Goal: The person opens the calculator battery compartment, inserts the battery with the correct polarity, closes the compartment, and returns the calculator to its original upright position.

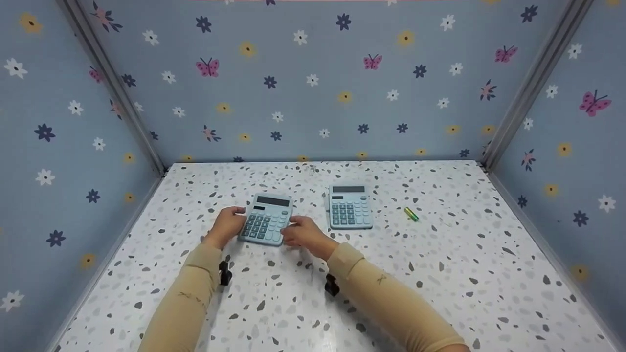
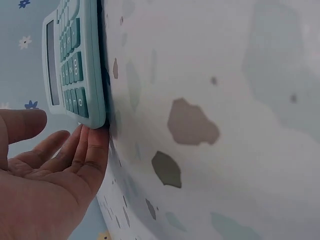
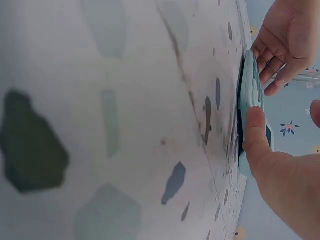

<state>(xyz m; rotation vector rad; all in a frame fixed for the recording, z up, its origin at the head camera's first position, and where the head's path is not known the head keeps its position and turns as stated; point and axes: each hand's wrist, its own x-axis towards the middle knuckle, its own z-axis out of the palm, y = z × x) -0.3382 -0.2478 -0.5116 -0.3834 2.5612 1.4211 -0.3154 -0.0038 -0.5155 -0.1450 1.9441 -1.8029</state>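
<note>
A light blue calculator (image 1: 267, 218) with darker teal number keys lies face up, slightly turned, between my two hands. My left hand (image 1: 228, 226) is at its left edge. In the left wrist view the fingers (image 2: 92, 155) reach against the calculator's (image 2: 92, 85) lower corner and the thumb stands apart from it. My right hand (image 1: 307, 234) is at the right edge. In the right wrist view, one digit of the right hand (image 3: 287, 185) lies against the calculator's (image 3: 248, 85) side. The undersides of the fingers are partly hidden.
A second, similar calculator (image 1: 350, 214) lies face up to the right. Further right is a small green and yellow cylinder (image 1: 411, 214), perhaps a battery. Flower-patterned walls (image 1: 313, 107) surround the speckled white table (image 1: 440, 293) at the back and sides.
</note>
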